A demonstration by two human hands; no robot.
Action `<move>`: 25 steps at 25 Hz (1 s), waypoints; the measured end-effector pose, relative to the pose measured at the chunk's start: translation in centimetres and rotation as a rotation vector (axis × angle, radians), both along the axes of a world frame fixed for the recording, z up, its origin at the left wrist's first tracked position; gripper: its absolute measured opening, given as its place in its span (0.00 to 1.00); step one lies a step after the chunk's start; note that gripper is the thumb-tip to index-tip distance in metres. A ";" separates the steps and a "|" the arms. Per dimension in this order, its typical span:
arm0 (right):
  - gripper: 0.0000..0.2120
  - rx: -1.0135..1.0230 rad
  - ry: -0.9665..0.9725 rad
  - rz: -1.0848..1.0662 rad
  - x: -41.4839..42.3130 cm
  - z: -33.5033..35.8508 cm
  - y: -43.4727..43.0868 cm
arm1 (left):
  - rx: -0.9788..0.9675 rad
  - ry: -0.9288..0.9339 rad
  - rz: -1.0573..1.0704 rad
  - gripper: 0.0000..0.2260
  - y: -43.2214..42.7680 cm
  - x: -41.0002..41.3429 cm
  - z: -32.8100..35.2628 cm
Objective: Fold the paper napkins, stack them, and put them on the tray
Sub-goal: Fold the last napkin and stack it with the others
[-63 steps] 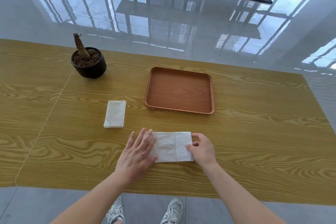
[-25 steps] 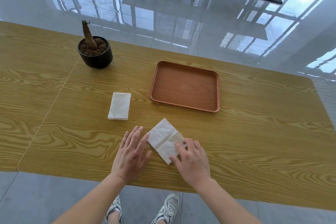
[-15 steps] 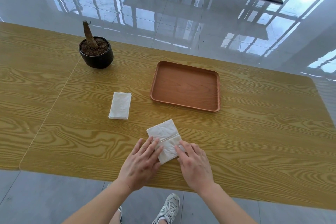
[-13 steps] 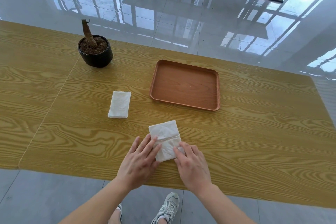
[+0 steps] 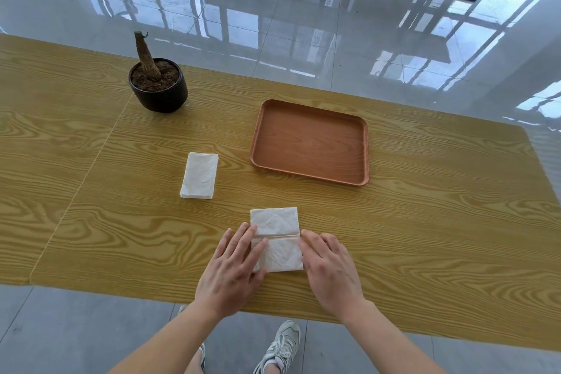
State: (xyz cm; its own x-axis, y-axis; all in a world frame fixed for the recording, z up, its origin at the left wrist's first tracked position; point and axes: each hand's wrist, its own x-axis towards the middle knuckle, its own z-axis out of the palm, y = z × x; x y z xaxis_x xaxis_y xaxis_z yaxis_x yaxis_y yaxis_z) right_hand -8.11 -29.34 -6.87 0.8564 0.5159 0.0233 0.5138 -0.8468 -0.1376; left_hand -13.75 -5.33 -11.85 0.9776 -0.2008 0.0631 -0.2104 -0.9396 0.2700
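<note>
Midway through folding: creased white paper napkin (image 5: 275, 240) on a yellow wood-grain table (image 5: 425, 237), held flat at its sides by left hand (image 5: 232, 269) and right hand (image 5: 331, 269), fingers straight, gripping nothing. Left of it, one folded white napkin (image 5: 199, 175); reddish-brown rectangular wooden tray (image 5: 309, 143) beyond, nothing on it yet.
</note>
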 end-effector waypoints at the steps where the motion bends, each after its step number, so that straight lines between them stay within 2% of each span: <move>1: 0.19 -0.011 -0.001 0.007 -0.1 0.0 -0.1 | -0.006 -0.002 0.017 0.23 0.1 0.0 0.0; 4: 0.17 0.012 0.031 0.001 -0.1 0.2 -0.1 | -0.029 -0.026 0.059 0.21 0.3 0.0 -0.2; 7: 0.10 0.132 0.099 -0.091 1.5 1.0 0.9 | -0.059 -0.040 0.100 0.22 0.3 0.0 -0.3; 11: 0.14 0.240 0.269 -0.264 5.7 1.6 3.3 | -0.139 -0.070 0.199 0.22 0.6 0.1 -0.3; 15: 0.15 0.184 0.353 -0.280 8.4 1.2 4.7 | -0.144 -0.067 0.213 0.20 0.4 0.1 -0.2; 22: 0.04 0.165 0.349 -0.285 9.2 0.9 4.8 | -0.134 -0.076 0.217 0.19 0.3 0.2 -0.3; 25: 0.04 0.163 0.377 -0.294 9.5 0.8 4.9 | -0.129 -0.080 0.219 0.19 0.3 0.1 -0.5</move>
State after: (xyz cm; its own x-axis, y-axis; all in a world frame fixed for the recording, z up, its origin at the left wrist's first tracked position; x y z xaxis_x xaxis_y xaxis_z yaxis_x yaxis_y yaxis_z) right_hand 1.36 -24.44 -6.04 0.9293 0.2672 -0.2551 0.1463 -0.9003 -0.4100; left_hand -13.65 -5.06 -12.31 0.9878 0.0298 0.1529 -0.0311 -0.9241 0.3809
